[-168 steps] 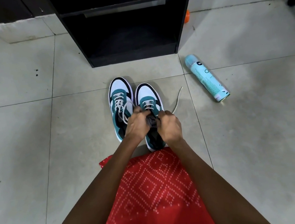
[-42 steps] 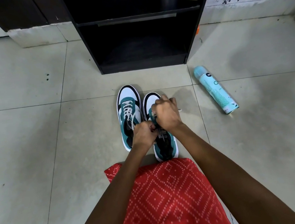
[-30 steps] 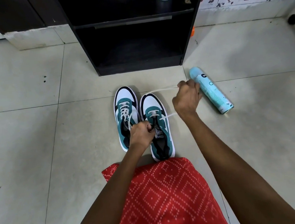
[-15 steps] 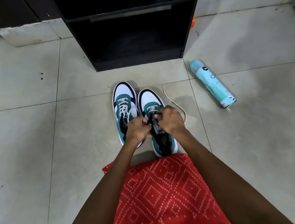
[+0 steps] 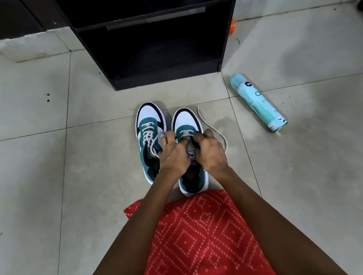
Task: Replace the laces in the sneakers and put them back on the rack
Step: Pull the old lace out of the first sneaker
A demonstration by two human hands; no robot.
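Pinching the white lace at the eyelets of the half-laced sneaker, my left hand and right hand both curl round it.

Probably a home: tiled floor, shoe rack.

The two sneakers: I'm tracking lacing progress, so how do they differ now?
The left sneaker is laced up several rows; the right sneaker is threaded only near its toe, its lace trailing on the floor. The left sneaker sits farther forward than the right sneaker. Both are teal, white and black.
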